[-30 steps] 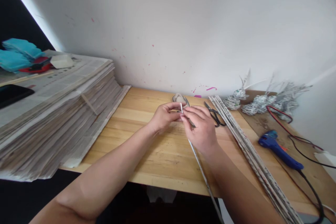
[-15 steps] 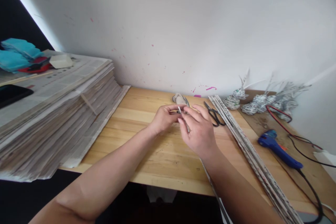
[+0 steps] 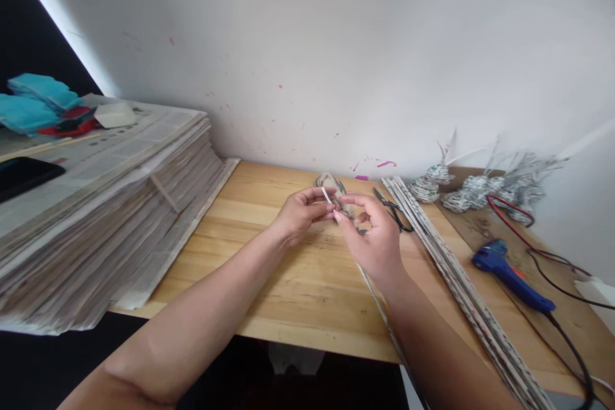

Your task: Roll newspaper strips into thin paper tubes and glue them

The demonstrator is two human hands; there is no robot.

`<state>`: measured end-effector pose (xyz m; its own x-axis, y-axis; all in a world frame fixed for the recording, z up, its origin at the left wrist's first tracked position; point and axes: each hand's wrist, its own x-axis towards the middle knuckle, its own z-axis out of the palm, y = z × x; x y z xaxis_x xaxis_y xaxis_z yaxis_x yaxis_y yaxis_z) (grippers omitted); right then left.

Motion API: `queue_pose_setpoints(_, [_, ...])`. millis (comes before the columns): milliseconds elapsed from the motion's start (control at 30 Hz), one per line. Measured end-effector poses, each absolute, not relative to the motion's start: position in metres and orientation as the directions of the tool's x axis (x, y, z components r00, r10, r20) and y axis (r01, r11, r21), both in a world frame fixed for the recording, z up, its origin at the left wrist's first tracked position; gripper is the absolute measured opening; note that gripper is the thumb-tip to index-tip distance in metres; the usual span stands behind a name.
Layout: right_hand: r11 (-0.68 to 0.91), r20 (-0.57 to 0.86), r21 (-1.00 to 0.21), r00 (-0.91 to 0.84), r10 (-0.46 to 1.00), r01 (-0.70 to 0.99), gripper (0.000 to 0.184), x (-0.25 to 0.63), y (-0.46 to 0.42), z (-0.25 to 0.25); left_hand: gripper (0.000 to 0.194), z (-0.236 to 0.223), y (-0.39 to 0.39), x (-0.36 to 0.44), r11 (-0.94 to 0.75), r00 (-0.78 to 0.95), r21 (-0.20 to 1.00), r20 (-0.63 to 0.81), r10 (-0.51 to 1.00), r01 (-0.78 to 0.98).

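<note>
My left hand [image 3: 302, 211] is closed, pinching a thin rolled paper strip [image 3: 327, 195] whose white end sticks up between thumb and fingers. Facing it, my right hand [image 3: 373, 230] has its thumb and forefinger on the same strip just beside the left fingertips; its other fingers are curled. From under the right hand a long thin length [image 3: 377, 295] trails down over the table's front edge along the forearm; it looks like the same strip, though the join is hidden. Just behind the fingers lies a beige and grey looped thing [image 3: 329, 179], partly covered.
Black scissors [image 3: 400, 214] and a bundle of newspaper tubes [image 3: 446, 262] lie right of my hands. Further right are a blue glue gun [image 3: 512, 275] with its cord and several woven paper pieces [image 3: 473, 192]. A tall newspaper stack [image 3: 158, 198] stands left, carrying a phone [image 3: 29, 176].
My right hand has turned and drawn slightly back, its spread fingers curling into a pinch at the strip. The left hand stays nearly in place, and more of the white end shows.
</note>
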<state>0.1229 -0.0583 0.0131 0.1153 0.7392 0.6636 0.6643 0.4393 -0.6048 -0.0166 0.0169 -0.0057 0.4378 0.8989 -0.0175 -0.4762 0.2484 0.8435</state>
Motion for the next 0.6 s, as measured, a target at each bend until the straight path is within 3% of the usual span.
queue_pose_setpoints(133, [0.303,0.435,-0.791,0.140,0.889,0.532,0.036,0.124,-0.055,0.007,0.034,-0.004,0.019,-0.019,0.256,0.432,0.826,-0.016,0.902,-0.502])
queue_pose_setpoints(400, [0.227,0.307,-0.895,0.162,0.938,0.383,0.032,0.124,-0.054,0.005,0.016,0.003,0.017,-0.020,0.384,0.468,0.768,-0.125,0.875,-0.513])
queue_pose_setpoints(600, [0.051,0.041,-0.989,0.075,0.996,-0.138,0.041,0.124,-0.052,0.010,0.011,0.009,0.016,-0.022,0.460,0.546,0.740,-0.150,0.824,-0.491])
